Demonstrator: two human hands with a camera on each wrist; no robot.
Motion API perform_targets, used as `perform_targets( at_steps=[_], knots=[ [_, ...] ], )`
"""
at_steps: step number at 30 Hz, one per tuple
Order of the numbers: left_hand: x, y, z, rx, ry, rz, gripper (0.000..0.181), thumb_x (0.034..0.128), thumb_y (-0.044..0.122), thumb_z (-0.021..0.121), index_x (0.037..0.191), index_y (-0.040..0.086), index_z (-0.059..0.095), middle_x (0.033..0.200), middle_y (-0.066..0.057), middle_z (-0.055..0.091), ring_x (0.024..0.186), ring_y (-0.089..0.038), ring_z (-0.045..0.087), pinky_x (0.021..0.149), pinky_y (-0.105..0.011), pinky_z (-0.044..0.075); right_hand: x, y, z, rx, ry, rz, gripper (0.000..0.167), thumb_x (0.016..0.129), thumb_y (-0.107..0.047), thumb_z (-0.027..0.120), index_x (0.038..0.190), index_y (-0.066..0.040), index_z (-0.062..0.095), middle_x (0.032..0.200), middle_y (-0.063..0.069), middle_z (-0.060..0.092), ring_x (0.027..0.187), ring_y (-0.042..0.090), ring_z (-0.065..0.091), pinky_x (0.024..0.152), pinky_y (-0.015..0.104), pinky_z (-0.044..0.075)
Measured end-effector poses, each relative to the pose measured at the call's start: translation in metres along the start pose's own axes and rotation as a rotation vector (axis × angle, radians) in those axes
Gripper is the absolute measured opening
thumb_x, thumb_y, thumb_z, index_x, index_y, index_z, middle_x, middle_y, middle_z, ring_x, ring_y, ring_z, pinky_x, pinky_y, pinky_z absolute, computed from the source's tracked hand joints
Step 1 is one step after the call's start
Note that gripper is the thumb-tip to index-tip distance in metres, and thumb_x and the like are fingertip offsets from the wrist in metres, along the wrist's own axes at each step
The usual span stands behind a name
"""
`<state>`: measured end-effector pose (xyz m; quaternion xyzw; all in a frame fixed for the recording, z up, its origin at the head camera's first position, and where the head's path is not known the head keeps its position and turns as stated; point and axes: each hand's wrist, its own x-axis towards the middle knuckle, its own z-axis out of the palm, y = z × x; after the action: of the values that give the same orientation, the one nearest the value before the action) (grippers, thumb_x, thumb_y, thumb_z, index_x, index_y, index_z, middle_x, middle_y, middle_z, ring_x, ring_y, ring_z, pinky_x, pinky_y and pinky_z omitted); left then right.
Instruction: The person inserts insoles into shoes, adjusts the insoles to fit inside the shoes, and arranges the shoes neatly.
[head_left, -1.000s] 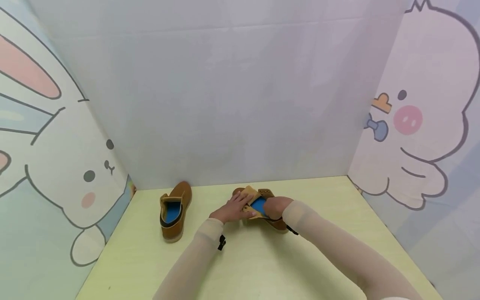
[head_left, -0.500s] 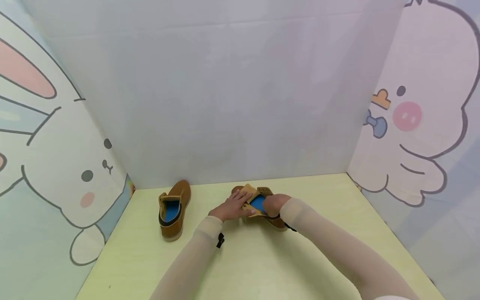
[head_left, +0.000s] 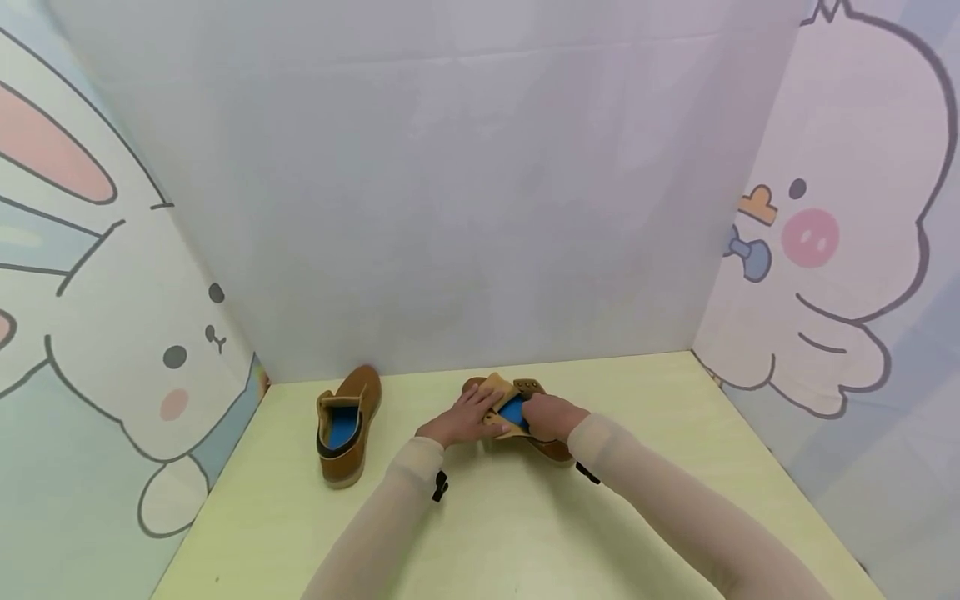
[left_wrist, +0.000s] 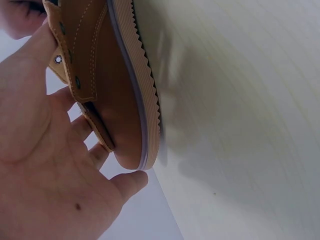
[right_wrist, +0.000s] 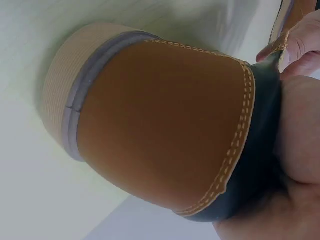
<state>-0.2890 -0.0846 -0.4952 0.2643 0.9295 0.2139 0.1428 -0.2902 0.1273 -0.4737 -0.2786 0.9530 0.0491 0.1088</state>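
A brown lace-less shoe (head_left: 553, 452) lies at the back middle of the table, its eyelet flaps spread around a blue insole (head_left: 513, 411). My left hand (head_left: 463, 421) lies across its front, fingers spread over the tan tongue (head_left: 497, 382). In the right wrist view the left thumb and a finger pinch a flap edge (right_wrist: 278, 53). My right hand (head_left: 553, 416) reaches into the shoe opening, and the shoe hides its fingers. The right wrist view shows the stitched heel (right_wrist: 165, 125) beside that palm. Over the toe, the left wrist view shows the zigzag-edged sole (left_wrist: 149, 107).
A matching brown shoe (head_left: 343, 463) stands to the left, toe toward the back, with a blue insole inside. A grey back wall (head_left: 465, 208) rises behind the pale yellow table (head_left: 480, 533). Side walls carry a rabbit and a chick drawing.
My right hand stays in the shoe opening, its wrist shifting slightly. The left hand keeps its place on the shoe's front. Both shoes stay where they are; the head view moves a little.
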Motion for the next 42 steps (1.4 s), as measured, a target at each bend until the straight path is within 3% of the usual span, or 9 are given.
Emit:
perform_targets(
  at_steps=[9,16,29,36,42],
  knots=[
    [-0.002,-0.007,-0.001,-0.023,0.002,-0.009,0.078,0.102,0.055,0.053,0.164,0.02,0.021,0.169,-0.009,0.014,0.155,-0.034,-0.003,0.119,-0.06,0.019,-0.004,-0.007,-0.017,0.027,-0.084,-0.004,0.012,0.101,-0.015,0.063,0.091,-0.011,0.068,0.08,0.001,0.06,0.069,0.014,0.049,0.07,0.032,0.046],
    [-0.002,-0.009,0.0,-0.034,0.003,-0.021,0.078,0.1019,0.056,0.052,0.164,0.023,0.02,0.169,-0.007,0.012,0.155,-0.033,-0.004,0.119,-0.06,0.019,-0.007,-0.012,-0.026,0.031,-0.137,0.017,0.016,0.103,-0.017,0.059,0.106,-0.009,0.072,0.095,0.004,0.067,0.077,0.015,0.054,0.077,0.035,0.051],
    [-0.002,-0.006,-0.004,0.002,0.006,-0.012,0.077,0.1026,0.055,0.052,0.164,0.02,0.022,0.168,-0.01,0.016,0.155,-0.036,-0.001,0.118,-0.06,0.02,-0.009,-0.015,-0.034,0.027,-0.202,0.074,0.02,0.104,-0.019,0.058,0.115,-0.009,0.072,0.104,0.006,0.068,0.082,0.018,0.056,0.08,0.039,0.05],
    [-0.001,-0.002,-0.002,-0.007,0.006,-0.01,0.077,0.1024,0.056,0.052,0.164,0.021,0.021,0.168,-0.009,0.015,0.155,-0.035,-0.002,0.118,-0.059,0.021,-0.013,-0.015,-0.04,0.049,-0.236,0.146,0.018,0.103,-0.021,0.056,0.098,-0.011,0.07,0.098,0.005,0.063,0.083,0.022,0.054,0.075,0.039,0.044],
    [-0.001,0.001,0.002,-0.02,-0.005,-0.014,0.079,0.1011,0.058,0.052,0.164,0.023,0.021,0.169,-0.008,0.014,0.155,-0.034,-0.003,0.118,-0.06,0.022,-0.02,-0.022,-0.04,0.019,-0.235,0.139,0.018,0.102,-0.018,0.057,0.103,-0.011,0.073,0.1,0.003,0.065,0.083,0.02,0.054,0.076,0.037,0.044]
  ],
)
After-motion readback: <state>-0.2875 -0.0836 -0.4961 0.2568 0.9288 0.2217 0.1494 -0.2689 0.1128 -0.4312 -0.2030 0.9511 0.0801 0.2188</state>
